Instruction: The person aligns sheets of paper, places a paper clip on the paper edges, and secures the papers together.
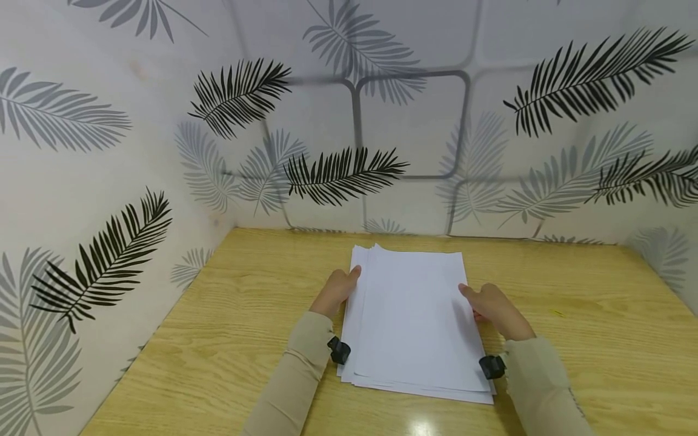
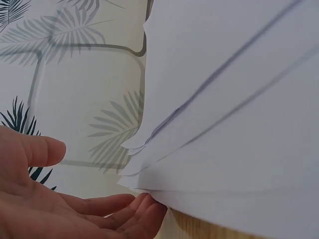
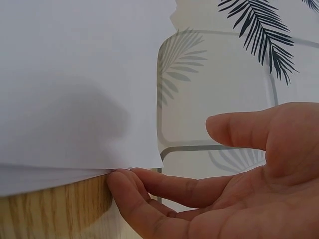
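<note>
A stack of white paper sheets (image 1: 417,321) lies on the wooden table, its sheets fanned unevenly at the left side and the bottom. Along the stack's left edge is my left hand (image 1: 337,290); the left wrist view shows its fingertips (image 2: 149,209) at the lower edge of the sheets, the thumb raised and apart from them. On the opposite side, my right hand (image 1: 498,309) has its fingertips (image 3: 119,181) against the paper's edge, partly under it. Its thumb (image 3: 234,130) also stands away from the paper. Several layered sheet edges (image 2: 164,127) show on the left.
The wooden table (image 1: 262,284) meets a leaf-patterned wall (image 1: 403,133) at the back and left. A small yellow object (image 1: 558,313) lies on the table to the right of my right hand. A black wrist camera (image 1: 339,351) sits at my left sleeve.
</note>
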The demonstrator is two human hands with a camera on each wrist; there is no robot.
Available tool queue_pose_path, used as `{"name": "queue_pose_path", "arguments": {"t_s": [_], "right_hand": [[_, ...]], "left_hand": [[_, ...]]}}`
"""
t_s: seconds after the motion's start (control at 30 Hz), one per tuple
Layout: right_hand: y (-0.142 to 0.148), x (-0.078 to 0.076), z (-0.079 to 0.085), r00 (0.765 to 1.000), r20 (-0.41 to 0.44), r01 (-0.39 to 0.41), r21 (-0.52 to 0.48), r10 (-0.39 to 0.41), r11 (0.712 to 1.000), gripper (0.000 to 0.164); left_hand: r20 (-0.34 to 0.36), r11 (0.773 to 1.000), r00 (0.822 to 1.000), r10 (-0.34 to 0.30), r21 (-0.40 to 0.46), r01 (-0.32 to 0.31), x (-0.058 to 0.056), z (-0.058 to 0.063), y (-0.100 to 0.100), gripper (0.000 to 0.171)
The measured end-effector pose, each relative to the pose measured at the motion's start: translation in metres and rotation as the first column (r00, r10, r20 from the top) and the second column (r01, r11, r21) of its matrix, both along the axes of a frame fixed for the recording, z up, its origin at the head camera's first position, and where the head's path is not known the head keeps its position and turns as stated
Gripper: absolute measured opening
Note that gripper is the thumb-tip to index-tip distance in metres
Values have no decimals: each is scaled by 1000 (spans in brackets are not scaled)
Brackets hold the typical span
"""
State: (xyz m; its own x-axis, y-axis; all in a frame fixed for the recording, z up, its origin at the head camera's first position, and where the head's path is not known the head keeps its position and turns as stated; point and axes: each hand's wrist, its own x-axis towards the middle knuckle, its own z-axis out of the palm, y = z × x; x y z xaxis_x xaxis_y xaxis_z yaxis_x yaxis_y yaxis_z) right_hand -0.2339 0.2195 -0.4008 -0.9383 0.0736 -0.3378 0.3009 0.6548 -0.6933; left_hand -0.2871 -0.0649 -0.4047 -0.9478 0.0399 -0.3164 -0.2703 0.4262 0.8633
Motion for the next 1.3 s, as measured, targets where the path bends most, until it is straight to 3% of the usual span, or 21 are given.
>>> {"name": "queue_pose_path", "arguments": {"t_s": [0.33, 0.47, 0.6, 0.63, 0.7, 0.73, 0.77, 0.97, 1.03, 1.17, 1.3], "right_hand": [[-3, -3, 0, 1000, -3, -3, 3, 3, 1000, 50], [-5, -4, 0, 1000, 10, 0, 5, -1, 1000, 53], [-7, -5, 0, 1000, 19, -1, 10, 0, 1000, 54], [-7, -5, 1, 1000, 18, -2, 9, 2, 1000, 54], [-8, -5, 1, 1000, 14, -3, 9, 3, 1000, 52], [-8, -5, 1, 1000, 14, -4, 10, 4, 1000, 51], [-8, -5, 0, 1000, 14, -2, 10, 2, 1000, 51], [-8, -4, 0, 1000, 16, -10, 11, 9, 1000, 46], [-8, -4, 0, 1000, 10, -13, 10, 13, 1000, 44], [-8, -5, 0, 1000, 4, -13, 6, 13, 1000, 43], [-8, -4, -1, 1000, 3, -14, 4, 14, 1000, 43]], "left_hand": [[-53, 995, 996, -66, -81, 62, 3, 1, 1, 51], [-60, 990, 996, -69, -128, 61, -6, -12, 0, 50], [-88, 978, 993, -76, -199, 58, -54, -74, -5, 52], [-94, 973, 992, -79, -225, 56, -61, -85, -5, 51], [-82, 978, 994, -77, -198, 60, -78, -105, -7, 53], [-98, 976, 991, -91, -209, 69, -77, -105, -7, 54], [-93, 978, 992, -88, -195, 69, -70, -96, -5, 54], [-70, 997, 996, -56, -66, 51, -11, -24, 4, 52], [-71, 999, 996, -47, -29, 45, 0, -12, 6, 56], [-53, 999, 998, -30, 39, 33, 7, -6, 9, 65], [-50, 999, 998, -28, 34, 29, 7, -8, 11, 65]]}}
